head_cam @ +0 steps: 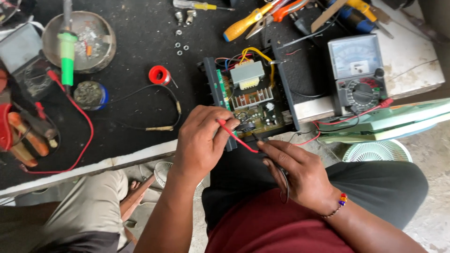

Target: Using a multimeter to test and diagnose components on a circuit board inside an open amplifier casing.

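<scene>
Black bench mat [140, 28] bears one open circuit chassis [251, 96]; one grey multimeter [357, 70]; left hand [201, 140] pinches one red probe [236, 138]; right hand [300, 173] grips one black probe [258, 138]; two screwdrivers [246, 23].

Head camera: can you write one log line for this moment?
left hand: holds red probe | right hand: holds black probe | both on circuit board | multimeter beside

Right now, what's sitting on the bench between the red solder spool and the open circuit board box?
In the head view, nothing: only bare black mat separates the red solder spool from the open circuit board box. The nuts lie farther up, off that line.
</scene>
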